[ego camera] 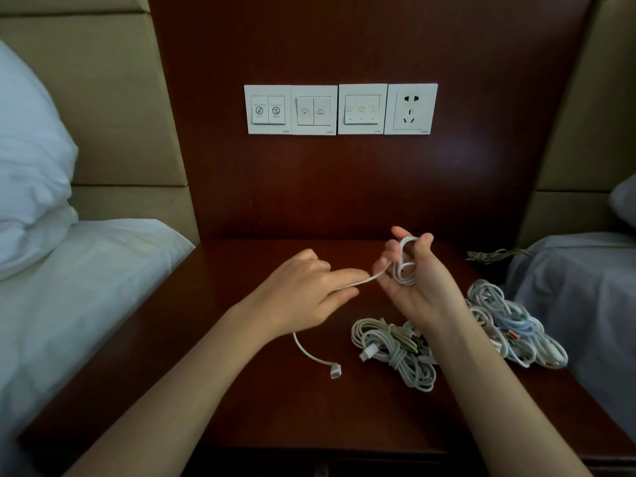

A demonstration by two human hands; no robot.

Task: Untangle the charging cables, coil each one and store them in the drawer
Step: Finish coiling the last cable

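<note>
Beside the bed [86,304], on the left of the dark wooden surface [292,414], the left hand [303,290] pinched the white cable [358,282] between thumb and fingers. The slack dropped from beneath its palm to a plug [335,370] lying near the middle of the surface. Just right of it the right hand [416,280], palm up, had its fingers curled through a small coil [404,266] of the same cable, with the thumb closed over the top loop.

Winding looked partly done, with a short tail left to take in. It would go best if the cable slid through the left pinch under light tension, so that each turn landed flat beside the last at the same size. The thumb ought to trap every new loop before the next was laid. Any twist should run out toward the free plug rather than be forced into the coil.

Farther right and nearer lay a grey bundle [392,352] and a pale bundle [509,325], both apparently wound, and the swinging tail should be kept clear of them. Whether the drawer stood open could not be told.
</note>
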